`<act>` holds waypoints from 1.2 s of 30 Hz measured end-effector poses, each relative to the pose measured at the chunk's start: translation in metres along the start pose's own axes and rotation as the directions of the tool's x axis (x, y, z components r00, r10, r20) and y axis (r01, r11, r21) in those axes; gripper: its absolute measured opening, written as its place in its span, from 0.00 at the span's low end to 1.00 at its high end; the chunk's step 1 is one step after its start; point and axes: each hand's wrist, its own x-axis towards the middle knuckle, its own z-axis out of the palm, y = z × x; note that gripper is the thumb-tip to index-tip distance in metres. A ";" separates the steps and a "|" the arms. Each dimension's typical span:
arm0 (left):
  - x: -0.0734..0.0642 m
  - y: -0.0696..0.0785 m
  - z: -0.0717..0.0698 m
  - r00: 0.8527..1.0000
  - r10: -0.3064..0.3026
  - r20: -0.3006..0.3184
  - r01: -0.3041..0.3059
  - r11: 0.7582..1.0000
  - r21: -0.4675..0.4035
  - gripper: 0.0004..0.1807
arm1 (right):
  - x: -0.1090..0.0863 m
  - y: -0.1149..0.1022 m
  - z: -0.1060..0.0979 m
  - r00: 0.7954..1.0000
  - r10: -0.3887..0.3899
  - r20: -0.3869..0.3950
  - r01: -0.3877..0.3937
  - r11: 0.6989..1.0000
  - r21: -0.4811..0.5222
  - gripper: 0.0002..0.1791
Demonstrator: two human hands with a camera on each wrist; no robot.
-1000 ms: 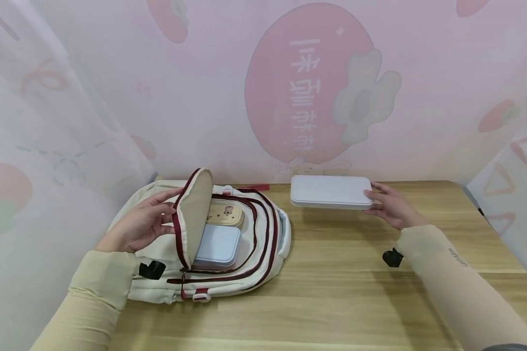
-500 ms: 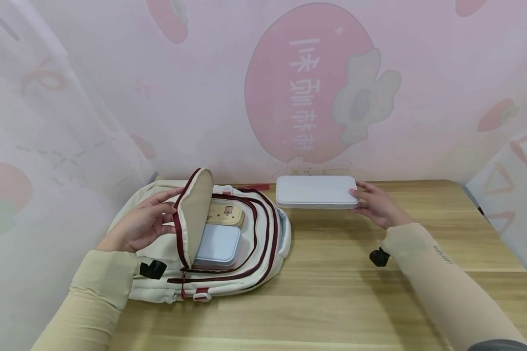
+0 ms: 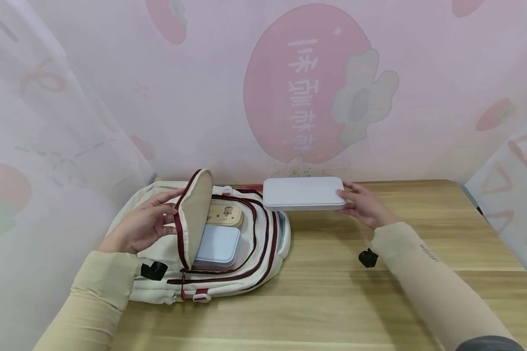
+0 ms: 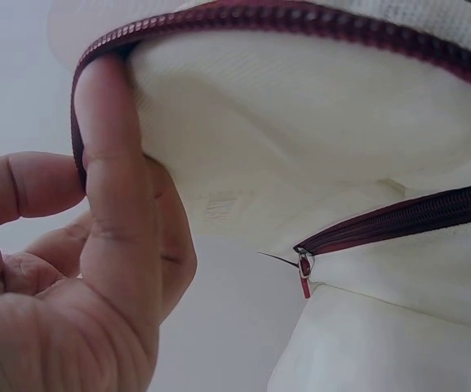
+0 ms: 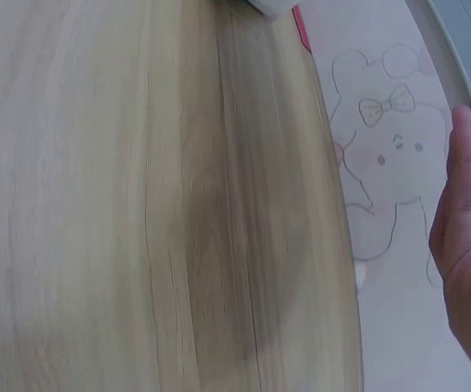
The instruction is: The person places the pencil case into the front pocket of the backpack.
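A cream backpack with dark red zips lies on the table at the left. My left hand pinches the edge of its unzipped front flap and holds it raised; the left wrist view shows thumb and fingers at the zip edge. Inside the pocket are a pale blue-white flat case and a yellow case with a bear picture. My right hand grips the right end of a flat white rectangular case, held level above the table beside the backpack's right end.
The wooden table runs right and forward from the backpack. Behind it hangs a pink printed curtain. A red strap lies at the table's back edge. A zip pull dangles at the flap's near corner.
The right hand has carried the white case leftward, so its left end now overlaps the backpack's right side in the head view. The left hand and flap have stayed in place.
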 end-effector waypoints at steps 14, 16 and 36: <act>-0.001 -0.003 0.003 1.000 0.021 -0.003 -0.021 1.000 -0.004 0.29 | 0.011 0.007 0.023 1.000 0.016 0.004 -0.016 1.000 0.014 0.37; 0.000 -0.003 0.003 1.000 0.022 -0.002 -0.022 1.000 -0.004 0.29 | 0.014 0.009 0.025 1.000 0.015 0.005 -0.015 1.000 0.015 0.36; 0.001 -0.004 0.003 1.000 0.024 0.013 -0.024 1.000 -0.017 0.29 | 0.024 0.013 0.056 1.000 0.015 0.006 -0.016 0.999 0.052 0.34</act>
